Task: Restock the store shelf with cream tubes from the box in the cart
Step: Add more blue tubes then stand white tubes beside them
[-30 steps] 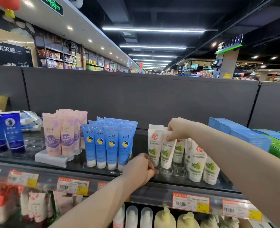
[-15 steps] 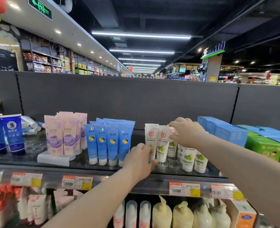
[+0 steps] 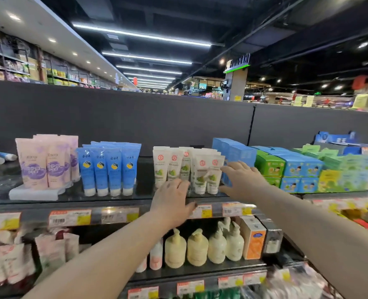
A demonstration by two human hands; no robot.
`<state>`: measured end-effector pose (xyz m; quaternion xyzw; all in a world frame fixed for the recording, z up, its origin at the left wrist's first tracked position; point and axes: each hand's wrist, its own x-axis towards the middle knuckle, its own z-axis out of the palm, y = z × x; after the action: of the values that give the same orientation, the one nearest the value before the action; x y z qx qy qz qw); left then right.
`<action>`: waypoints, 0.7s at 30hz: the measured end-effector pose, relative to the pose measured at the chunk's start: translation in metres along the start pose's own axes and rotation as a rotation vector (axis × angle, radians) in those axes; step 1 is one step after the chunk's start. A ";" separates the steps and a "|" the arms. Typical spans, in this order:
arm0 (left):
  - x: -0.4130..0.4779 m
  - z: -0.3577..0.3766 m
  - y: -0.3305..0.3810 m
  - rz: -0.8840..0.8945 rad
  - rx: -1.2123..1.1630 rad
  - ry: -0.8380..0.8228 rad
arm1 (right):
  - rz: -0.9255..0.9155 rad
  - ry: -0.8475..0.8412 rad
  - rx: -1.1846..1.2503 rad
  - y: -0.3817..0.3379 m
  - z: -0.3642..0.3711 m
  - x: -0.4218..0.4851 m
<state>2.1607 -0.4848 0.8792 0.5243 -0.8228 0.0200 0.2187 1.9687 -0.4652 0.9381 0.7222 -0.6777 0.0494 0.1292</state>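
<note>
Several white cream tubes (image 3: 174, 167) with green fruit labels stand upright in rows on the dark top shelf (image 3: 114, 198). My left hand (image 3: 173, 203) hovers at the shelf's front edge just below the tubes, fingers spread, holding nothing. My right hand (image 3: 242, 180) is to the right of the tube rows, fingers apart and empty, its fingertips close to the rightmost tube (image 3: 213, 175). Neither the cart nor the box is in view.
Blue tubes (image 3: 109, 169) and pink tubes (image 3: 47, 162) stand left of the white ones. Blue boxes (image 3: 235, 154) and green boxes (image 3: 269, 167) are stacked to the right. Cream pump bottles (image 3: 197, 248) fill the shelf below, behind price tags (image 3: 69, 217).
My right hand let go of the white tube tops and drew back to the right, now open. My left hand slid right along the shelf edge. The view shifted right.
</note>
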 end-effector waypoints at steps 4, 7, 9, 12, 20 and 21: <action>-0.013 0.009 0.050 0.062 -0.012 -0.036 | 0.063 -0.027 0.036 0.033 0.005 -0.056; -0.027 0.024 0.111 0.111 -0.068 -0.099 | 0.156 -0.064 0.029 0.074 0.006 -0.116; -0.042 0.037 0.159 0.145 -0.119 -0.143 | 0.227 -0.095 0.000 0.107 0.006 -0.163; -0.074 0.057 0.237 0.227 -0.175 -0.240 | 0.343 -0.151 -0.014 0.157 0.003 -0.243; -0.171 0.092 0.433 0.439 -0.248 -0.398 | 0.672 -0.303 -0.053 0.266 -0.009 -0.460; -0.182 0.094 0.452 0.470 -0.248 -0.422 | 0.700 -0.320 -0.054 0.276 -0.010 -0.481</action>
<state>1.7996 -0.1508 0.8136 0.2824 -0.9443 -0.1392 0.0952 1.6594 -0.0113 0.8625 0.4418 -0.8960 -0.0407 0.0163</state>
